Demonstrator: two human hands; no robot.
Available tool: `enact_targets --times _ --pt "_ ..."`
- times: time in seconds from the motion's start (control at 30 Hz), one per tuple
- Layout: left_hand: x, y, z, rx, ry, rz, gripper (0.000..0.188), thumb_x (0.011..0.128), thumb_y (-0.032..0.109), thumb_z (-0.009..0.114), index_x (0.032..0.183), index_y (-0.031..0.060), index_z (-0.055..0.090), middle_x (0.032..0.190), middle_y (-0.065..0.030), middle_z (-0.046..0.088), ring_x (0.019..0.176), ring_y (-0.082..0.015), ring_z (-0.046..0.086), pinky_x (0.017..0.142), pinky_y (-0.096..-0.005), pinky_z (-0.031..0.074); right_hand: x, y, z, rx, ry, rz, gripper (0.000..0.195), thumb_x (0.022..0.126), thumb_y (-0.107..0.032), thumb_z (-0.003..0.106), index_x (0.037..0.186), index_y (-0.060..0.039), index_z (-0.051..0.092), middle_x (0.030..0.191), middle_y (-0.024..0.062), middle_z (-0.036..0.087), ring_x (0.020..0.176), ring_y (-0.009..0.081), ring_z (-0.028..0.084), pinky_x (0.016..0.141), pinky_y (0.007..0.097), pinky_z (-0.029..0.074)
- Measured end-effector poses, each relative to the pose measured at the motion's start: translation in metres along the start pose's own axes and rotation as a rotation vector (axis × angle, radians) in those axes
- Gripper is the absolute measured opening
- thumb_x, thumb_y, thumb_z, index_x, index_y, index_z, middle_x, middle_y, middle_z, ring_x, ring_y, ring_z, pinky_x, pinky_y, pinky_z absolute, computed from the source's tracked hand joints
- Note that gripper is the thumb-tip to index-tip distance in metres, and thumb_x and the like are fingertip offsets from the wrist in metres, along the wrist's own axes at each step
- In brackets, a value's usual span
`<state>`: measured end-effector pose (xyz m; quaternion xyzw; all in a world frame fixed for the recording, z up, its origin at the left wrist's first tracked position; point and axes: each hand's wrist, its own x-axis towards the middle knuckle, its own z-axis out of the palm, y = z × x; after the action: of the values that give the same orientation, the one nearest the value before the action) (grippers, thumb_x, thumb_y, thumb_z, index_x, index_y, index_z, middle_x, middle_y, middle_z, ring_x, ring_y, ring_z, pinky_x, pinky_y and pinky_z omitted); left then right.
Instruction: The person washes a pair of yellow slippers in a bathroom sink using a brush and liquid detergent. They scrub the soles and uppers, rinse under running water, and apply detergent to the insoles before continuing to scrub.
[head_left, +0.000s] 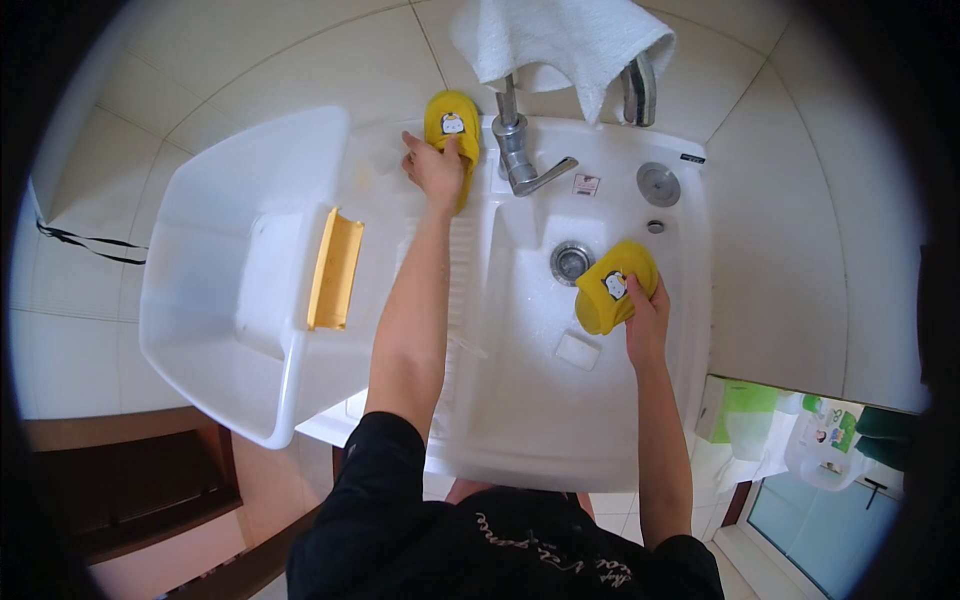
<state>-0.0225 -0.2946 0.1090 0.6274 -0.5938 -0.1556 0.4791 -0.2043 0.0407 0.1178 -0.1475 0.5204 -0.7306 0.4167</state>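
Note:
My right hand (649, 315) grips a yellow slipper (606, 289) with a penguin-like patch, thumb on top, over the white sink basin (540, 405). The fingers beneath the slipper are mostly hidden. A matching yellow slipper (451, 107) rests at the back ledge of the sink, close to the tiled wall. My left hand (435, 174) is at its lower left side, fingers apart and thumb overlapping the slipper. A white bar of soap (577, 351) lies in the basin, below the metal drain (572, 262).
A white plastic tub (217, 300) with a yellow handle (335, 270) stands at the left. The chrome faucet (517, 154) rises behind the basin, under a hanging white towel (570, 37). A drain cover (658, 184) sits on the right rim. A washboard surface (457, 300) flanks the basin.

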Motion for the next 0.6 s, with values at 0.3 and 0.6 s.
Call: enact_targets --times 0.3,0.6 --pt "-0.046 0.044 -0.073 -0.549 -0.254 -0.067 0.014 0.086 0.000 0.060 0.098 -0.0003 0.053 0.089 -0.0078 0.057 0.081 -0.0138 0.053 0.074 -0.0283 0.047 -0.018 -0.025 0.017 0.065 -0.092 0.032 0.034 0.104 -0.016 0.058 0.133 0.0010 0.055 0.119 0.0046 0.064 0.107 0.0122 0.061 0.093 0.0291 0.050" --pt "-0.202 0.101 -0.152 -0.589 -0.397 -0.134 0.017 0.098 -0.002 0.052 0.115 0.0007 0.049 0.095 -0.0129 0.060 0.082 -0.0153 0.056 0.074 -0.0288 0.047 -0.047 -0.050 0.056 0.019 -0.174 -0.054 0.034 0.106 -0.020 0.055 0.134 -0.0014 0.056 0.117 0.0023 0.065 0.104 0.0089 0.059 0.092 0.0265 0.048"
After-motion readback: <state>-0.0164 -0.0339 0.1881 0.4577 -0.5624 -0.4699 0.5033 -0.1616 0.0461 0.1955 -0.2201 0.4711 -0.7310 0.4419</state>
